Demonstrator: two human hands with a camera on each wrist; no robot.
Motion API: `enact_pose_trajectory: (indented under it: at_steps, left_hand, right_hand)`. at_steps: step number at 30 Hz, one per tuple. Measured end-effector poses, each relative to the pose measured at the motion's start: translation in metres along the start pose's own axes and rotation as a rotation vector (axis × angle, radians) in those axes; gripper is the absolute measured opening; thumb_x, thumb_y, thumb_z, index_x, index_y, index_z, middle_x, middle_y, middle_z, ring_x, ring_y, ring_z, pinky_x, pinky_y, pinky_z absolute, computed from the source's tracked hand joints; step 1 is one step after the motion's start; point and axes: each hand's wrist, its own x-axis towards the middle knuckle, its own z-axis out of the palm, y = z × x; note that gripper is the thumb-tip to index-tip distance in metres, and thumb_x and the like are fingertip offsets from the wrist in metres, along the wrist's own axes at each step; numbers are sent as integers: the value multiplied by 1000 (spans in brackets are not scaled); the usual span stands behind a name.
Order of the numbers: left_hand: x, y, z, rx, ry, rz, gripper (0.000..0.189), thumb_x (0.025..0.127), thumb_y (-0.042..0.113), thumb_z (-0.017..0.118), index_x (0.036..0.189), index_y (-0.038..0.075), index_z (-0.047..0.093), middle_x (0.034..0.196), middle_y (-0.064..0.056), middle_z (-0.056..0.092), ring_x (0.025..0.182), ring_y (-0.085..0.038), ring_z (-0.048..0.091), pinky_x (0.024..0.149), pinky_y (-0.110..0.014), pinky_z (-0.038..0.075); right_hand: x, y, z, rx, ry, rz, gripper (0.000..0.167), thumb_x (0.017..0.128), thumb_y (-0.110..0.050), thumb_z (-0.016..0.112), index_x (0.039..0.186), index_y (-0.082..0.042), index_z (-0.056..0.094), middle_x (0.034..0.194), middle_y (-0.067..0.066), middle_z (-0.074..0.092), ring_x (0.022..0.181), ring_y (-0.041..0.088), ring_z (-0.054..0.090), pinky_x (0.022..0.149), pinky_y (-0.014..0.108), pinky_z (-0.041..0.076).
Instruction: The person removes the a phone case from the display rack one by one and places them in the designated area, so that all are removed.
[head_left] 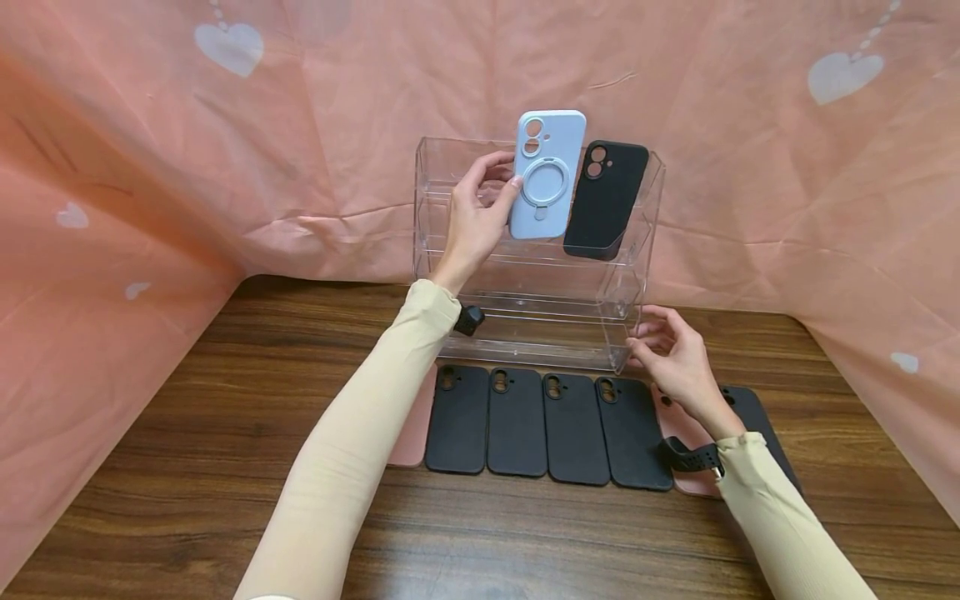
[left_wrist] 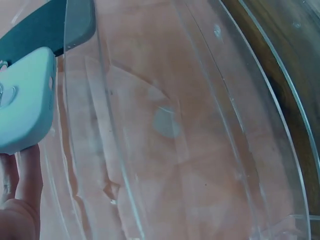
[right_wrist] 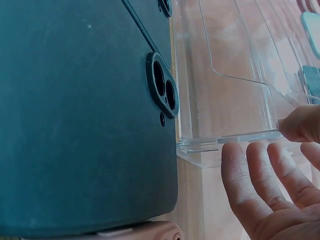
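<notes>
My left hand (head_left: pixel 477 208) pinches a pale blue phone case (head_left: pixel 566 142) by its left edge, thumb in front. The case has a round ring on its back and is upright before the top tier of a clear acrylic display rack (head_left: pixel 427 208). Just right of it a black phone case (head_left: pixel 611 196) leans in that top tier, tilted. Low at the rack's right side, my right hand (head_left: pixel 675 362) grips the side panel; the right wrist view has the thumb on one face of the panel edge (right_wrist: pixel 250 136) and fingertips (right_wrist: pixel 231 155) at the other.
Several black phone cases (head_left: pixel 517 425) lie in a row before the rack, with a pink case (head_left: pixel 411 433) at the left. Another pink case (head_left: pixel 686 425) and a dark case (head_left: pixel 757 425) lie partly under my right arm. Pink cloth (head_left: pixel 337 83) hangs behind the wooden table (head_left: pixel 187 433).
</notes>
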Motion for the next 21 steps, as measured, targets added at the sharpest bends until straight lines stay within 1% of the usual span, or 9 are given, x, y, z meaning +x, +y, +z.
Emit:
enact_pose_trajectory:
  at_steps: [3,5,6,8,10,13,16,21]
  left_hand:
    - [-4,10,1,3,-16,-12,34,99,0,61,133,-2,60,115,-25,66,97,-36,70,83,-34,63]
    - [-6,12,1,13,-24,-15,34,99,0,61,134,-1,60,116,-24,66,98,-31,70,81,-37,64]
    - [-7,13,0,21,-25,-19,35,99,1,62,134,0,60,116,-22,67,98,-27,69,80,-36,64]
    - [-9,10,-1,14,-29,-32,35,99,3,63,135,3,61,116,-19,68,92,-22,70,75,-36,65]
    - [-10,7,-2,-15,-39,-39,37,99,4,64,135,6,61,115,-17,68,88,-17,70,72,-35,65]
    - [-13,3,-4,-82,-62,-63,38,99,5,64,137,7,59,111,-14,66,77,-19,72,67,-35,66]
    - [-17,1,-6,-124,-69,-83,39,99,4,63,137,7,58,107,-12,65,78,-17,71,66,-34,66]
    - [-28,-3,-10,-123,-49,-114,37,99,3,63,136,8,59,104,-10,66,77,-13,70,63,-32,65]
  right_hand:
    - [0,1,0,1,3,-1,55,93,8,65,144,2,47,106,9,60,88,9,71,67,23,63]
    - [0,1,0,3,2,-1,55,92,9,65,144,2,47,106,9,60,88,9,71,67,24,64]
    - [0,2,0,6,1,-1,55,92,9,65,144,2,46,106,10,60,88,9,71,67,24,64]
    - [-1,2,0,10,-3,-1,56,92,9,65,144,2,46,107,11,59,88,9,71,67,25,64]
    - [-1,2,0,11,-5,-4,56,92,9,65,144,2,46,107,11,59,87,7,71,67,25,64]
    - [0,2,-1,11,-3,-7,55,93,8,65,144,2,47,107,11,59,87,5,70,67,24,64]
    - [0,2,-2,11,0,-8,54,93,8,65,144,2,47,106,9,59,86,2,69,67,24,64]
    - [0,1,-1,15,-4,-7,54,93,8,65,144,1,47,105,6,59,86,0,68,67,24,64]
